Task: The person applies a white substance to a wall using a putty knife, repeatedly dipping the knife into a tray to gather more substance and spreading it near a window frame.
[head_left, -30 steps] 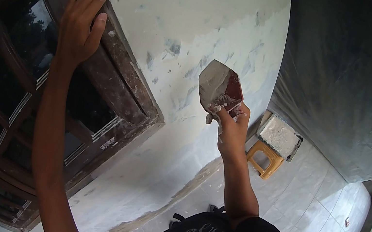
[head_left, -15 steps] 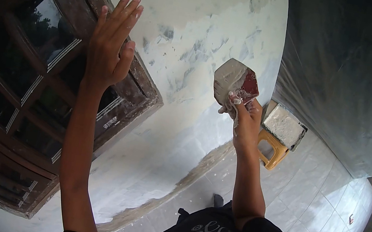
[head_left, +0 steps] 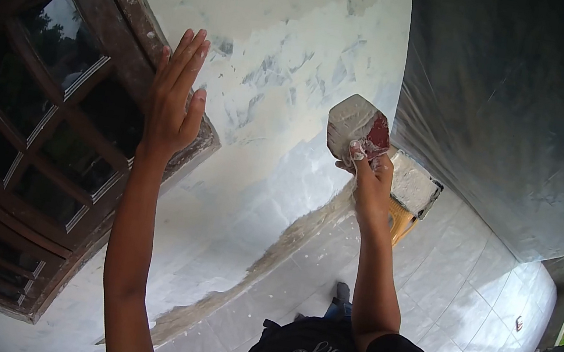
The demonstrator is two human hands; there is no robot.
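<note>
My left hand [head_left: 177, 99] is raised flat at the edge of the wooden window frame [head_left: 199, 143], its fingers stretched out and holding nothing. Whether it touches the wall or frame, I cannot tell. My right hand [head_left: 370, 172] grips a flat, angular putty board [head_left: 354, 125] smeared with grey-white paste, with part of its red surface showing. Paste also coats the thumb and fingers of that hand. Behind both hands is a pale wall [head_left: 288, 95] with uneven grey patches and smears.
A paste-covered tray [head_left: 414, 187] rests on a yellow stool [head_left: 399, 222] beyond my right hand. Dark plastic sheeting [head_left: 501, 116] hangs at the right. Grey floor tiles [head_left: 446, 263] lie below, and a window with glass panes [head_left: 76, 156] fills the left.
My left hand has moved down and slightly right. The view has shifted, so the window, sheeting and stool appear farther left. My right hand still holds the board and now covers more of the stool.
</note>
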